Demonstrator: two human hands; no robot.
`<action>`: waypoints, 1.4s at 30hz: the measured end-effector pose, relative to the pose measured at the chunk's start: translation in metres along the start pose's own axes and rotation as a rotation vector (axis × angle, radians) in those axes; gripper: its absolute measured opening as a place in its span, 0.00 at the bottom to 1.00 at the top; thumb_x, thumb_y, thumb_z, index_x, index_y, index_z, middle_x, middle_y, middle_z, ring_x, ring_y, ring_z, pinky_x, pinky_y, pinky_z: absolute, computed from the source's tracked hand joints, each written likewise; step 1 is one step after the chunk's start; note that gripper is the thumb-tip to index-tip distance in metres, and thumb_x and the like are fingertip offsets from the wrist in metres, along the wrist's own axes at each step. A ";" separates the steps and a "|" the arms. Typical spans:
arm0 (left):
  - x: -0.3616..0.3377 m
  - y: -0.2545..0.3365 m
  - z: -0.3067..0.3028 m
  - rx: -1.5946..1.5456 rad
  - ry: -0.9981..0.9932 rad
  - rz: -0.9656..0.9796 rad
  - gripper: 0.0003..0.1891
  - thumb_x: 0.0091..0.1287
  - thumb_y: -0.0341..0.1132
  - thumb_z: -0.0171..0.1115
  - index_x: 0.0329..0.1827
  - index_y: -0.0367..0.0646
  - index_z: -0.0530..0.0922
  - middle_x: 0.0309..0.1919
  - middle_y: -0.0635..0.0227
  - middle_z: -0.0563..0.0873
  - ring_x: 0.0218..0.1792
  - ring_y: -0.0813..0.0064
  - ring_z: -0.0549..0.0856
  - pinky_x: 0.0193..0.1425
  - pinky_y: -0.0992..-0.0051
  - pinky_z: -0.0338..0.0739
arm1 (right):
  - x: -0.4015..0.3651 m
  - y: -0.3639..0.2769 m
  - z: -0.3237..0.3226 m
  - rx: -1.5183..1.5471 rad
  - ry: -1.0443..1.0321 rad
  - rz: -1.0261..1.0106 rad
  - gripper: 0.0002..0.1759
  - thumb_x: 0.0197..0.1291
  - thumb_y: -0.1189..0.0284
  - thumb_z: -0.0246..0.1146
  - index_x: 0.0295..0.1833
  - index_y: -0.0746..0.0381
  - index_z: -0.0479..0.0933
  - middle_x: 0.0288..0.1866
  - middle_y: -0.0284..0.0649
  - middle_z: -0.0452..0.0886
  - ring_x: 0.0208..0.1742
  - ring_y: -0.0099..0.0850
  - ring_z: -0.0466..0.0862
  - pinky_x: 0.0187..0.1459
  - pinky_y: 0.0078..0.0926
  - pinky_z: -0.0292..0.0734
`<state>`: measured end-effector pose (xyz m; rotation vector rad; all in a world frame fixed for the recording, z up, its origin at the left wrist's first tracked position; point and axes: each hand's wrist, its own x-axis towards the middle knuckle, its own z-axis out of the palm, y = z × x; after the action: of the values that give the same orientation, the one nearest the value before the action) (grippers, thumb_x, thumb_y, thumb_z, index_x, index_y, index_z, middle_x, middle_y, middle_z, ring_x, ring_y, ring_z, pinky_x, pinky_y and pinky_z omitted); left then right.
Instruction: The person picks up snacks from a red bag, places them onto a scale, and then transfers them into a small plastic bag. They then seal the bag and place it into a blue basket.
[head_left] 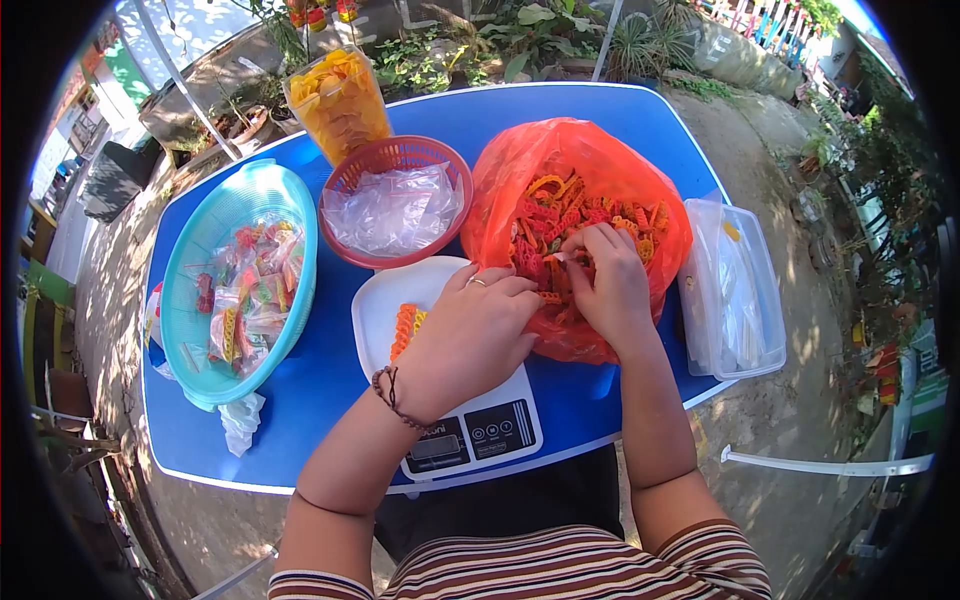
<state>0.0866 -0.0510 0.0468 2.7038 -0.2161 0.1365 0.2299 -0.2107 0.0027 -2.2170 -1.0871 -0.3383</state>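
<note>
An orange-red plastic bag [640, 180] full of red and orange curly snack pieces [560, 215] stands open on the blue table. Inside its mouth, my right hand [610, 285] pinches something small and pale that I cannot make out. My left hand [475, 335] is over the white kitchen scale [375, 290], its fingers reaching the bag's near left edge; its fingertips are partly hidden. Orange and yellow curly pieces [405, 330] rest on the scale, partly covered by my left hand.
On the blue table [330, 420], a turquoise basket [185, 300] holds filled packets, and a red basket [350, 245] holds clear bags. Behind stands a jar of yellow chips [340, 100]. A clear plastic box [740, 290] is at the right, crumpled plastic [240, 422] at the left.
</note>
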 end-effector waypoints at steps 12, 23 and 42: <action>0.004 -0.016 -0.021 -0.397 0.372 -0.085 0.22 0.67 0.24 0.65 0.65 0.42 0.81 0.53 0.58 0.89 0.51 0.62 0.90 0.55 0.67 0.83 | -0.008 -0.024 0.009 0.810 0.072 0.075 0.11 0.64 0.86 0.69 0.51 0.66 0.81 0.44 0.40 0.90 0.44 0.23 0.90 0.45 0.23 0.86; -0.094 -0.054 0.011 -0.108 0.772 -0.071 0.17 0.60 0.18 0.69 0.51 0.40 0.85 0.44 0.62 0.90 0.46 0.65 0.88 0.51 0.71 0.81 | -0.027 -0.080 0.027 0.638 -0.069 -0.219 0.09 0.58 0.84 0.73 0.45 0.69 0.84 0.39 0.45 0.89 0.33 0.30 0.90 0.33 0.24 0.85; -0.111 -0.049 0.016 -0.113 0.798 -0.074 0.20 0.56 0.33 0.74 0.53 0.41 0.85 0.49 0.60 0.89 0.54 0.57 0.86 0.61 0.63 0.77 | -0.019 -0.070 0.033 0.444 0.065 -0.577 0.13 0.51 0.84 0.71 0.45 0.69 0.83 0.36 0.44 0.86 0.32 0.39 0.85 0.33 0.30 0.80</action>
<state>-0.0130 0.0007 -0.0013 2.3236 0.1144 1.1027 0.1623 -0.1696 -0.0010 -1.4721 -1.5815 -0.3623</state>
